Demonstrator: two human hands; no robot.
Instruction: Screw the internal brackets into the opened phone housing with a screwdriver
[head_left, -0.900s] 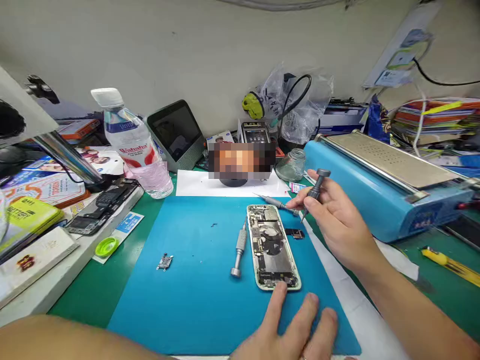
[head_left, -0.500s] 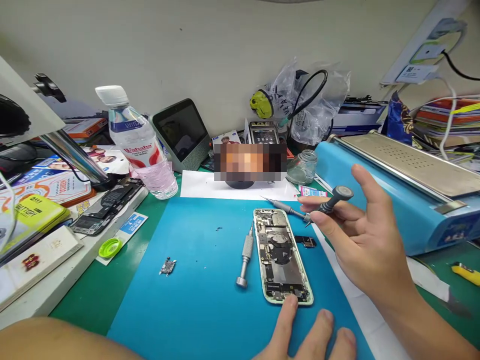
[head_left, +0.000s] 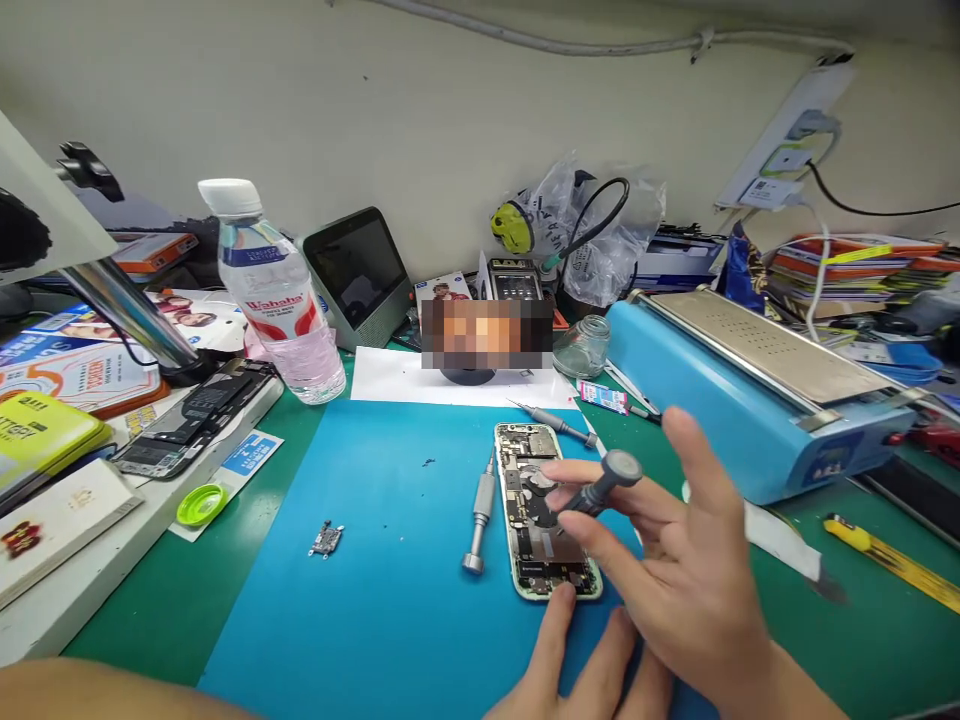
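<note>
As the right hand [head_left: 675,570] hangs over the right side of the opened phone [head_left: 536,510], we've got a driver [head_left: 604,480] pinched in its fingertips, one digit sticking straight up, the grip closed only as far as that slim handle needs. Whether the driver's tip meets the phone, I can't tell: too small and blurred. Look at the left hand [head_left: 577,680], down at the phone's near end! One fingertip is right on that edge, the other fingers spread loosely, nothing seen in their grasp, though the palm runs out of view. And the phone itself? Flat on the blue mat [head_left: 390,630], innards up, its far end pointing away from the person. Just left of it, side by side, lies a second driver [head_left: 478,515]; just beyond its far end, a third driver [head_left: 559,423] lies slantwise. Well to the phone's left, on the same mat, sits a small metal part [head_left: 326,540]. Farther left again, out on the green worktop [head_left: 135,600], there's a green cap [head_left: 202,503]. Past the phone's far end stands a glass jar [head_left: 583,345], and to the phone's right, a big blue machine [head_left: 675,390], with a yellow knife [head_left: 885,555] farther right.
</note>
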